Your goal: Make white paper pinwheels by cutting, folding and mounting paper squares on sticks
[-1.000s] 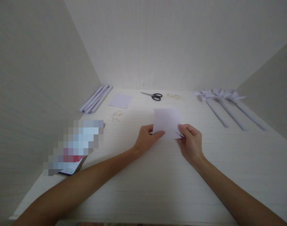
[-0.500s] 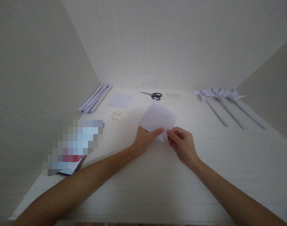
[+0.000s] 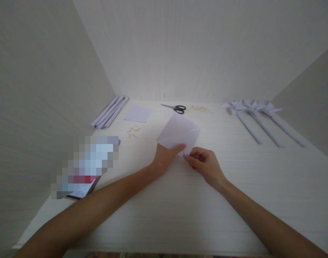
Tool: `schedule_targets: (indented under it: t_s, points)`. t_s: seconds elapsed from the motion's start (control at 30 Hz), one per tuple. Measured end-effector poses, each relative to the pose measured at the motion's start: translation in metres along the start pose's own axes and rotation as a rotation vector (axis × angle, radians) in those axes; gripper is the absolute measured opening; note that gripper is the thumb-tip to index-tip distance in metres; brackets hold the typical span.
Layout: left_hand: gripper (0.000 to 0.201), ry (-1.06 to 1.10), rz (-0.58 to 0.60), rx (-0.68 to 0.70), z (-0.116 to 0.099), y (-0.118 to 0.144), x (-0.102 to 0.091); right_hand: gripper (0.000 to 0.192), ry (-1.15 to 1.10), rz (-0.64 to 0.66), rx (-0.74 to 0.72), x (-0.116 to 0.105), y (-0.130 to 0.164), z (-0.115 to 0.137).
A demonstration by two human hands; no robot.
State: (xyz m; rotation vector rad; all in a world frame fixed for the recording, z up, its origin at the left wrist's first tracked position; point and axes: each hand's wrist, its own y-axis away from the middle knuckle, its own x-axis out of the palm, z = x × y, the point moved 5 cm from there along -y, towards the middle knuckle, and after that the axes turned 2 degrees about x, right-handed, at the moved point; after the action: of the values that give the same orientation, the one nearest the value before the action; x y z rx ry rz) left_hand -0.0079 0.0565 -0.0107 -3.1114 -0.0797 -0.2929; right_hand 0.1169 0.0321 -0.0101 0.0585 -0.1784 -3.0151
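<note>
A pale, faintly lilac square of paper (image 3: 178,133) sits near the middle of the counter (image 3: 261,186), turned like a diamond with one corner aimed at the far edge and the opposite corner toward the person; a short slit runs in from its right-hand corner, and its diagonal from near to far reads as the long axis. The left hand (image 3: 164,158) pinches the paper's near left edge, thumb on top, the fingers below out of sight. The right hand (image 3: 204,165) closes thumb and forefinger on the near corner, which is folded or curled under the fingertips and hard to make out. Whether the sheet rests on the counter or is lifted off it cannot be told. Toward the far edge lie scissors (image 3: 176,107), a second paper square (image 3: 138,114), rolled paper tubes (image 3: 109,112) at the far left corner and paper pinwheels (image 3: 257,116) at the far right
</note>
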Motion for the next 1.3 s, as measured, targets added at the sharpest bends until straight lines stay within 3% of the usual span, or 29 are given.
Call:
schedule_targets:
  t_s: [0.57,1.13,1.3]
  points:
    - [0.034,0.176,0.049,-0.032,0.0065,-0.0014,0.0025,0.021,0.028,-0.002,-0.001,-0.001,-0.0011,0.0005]
    - [0.036,0.071,0.067,-0.006,0.0057,0.0001,0.0011,0.023,0.067,-0.023,-0.018,-0.0011,0.0001,0.0004]
    - [0.036,0.072,0.106,-0.006,0.0026,0.0013,0.0021,0.019,-0.092,-0.031,-0.025,-0.0047,-0.0031,-0.0029]
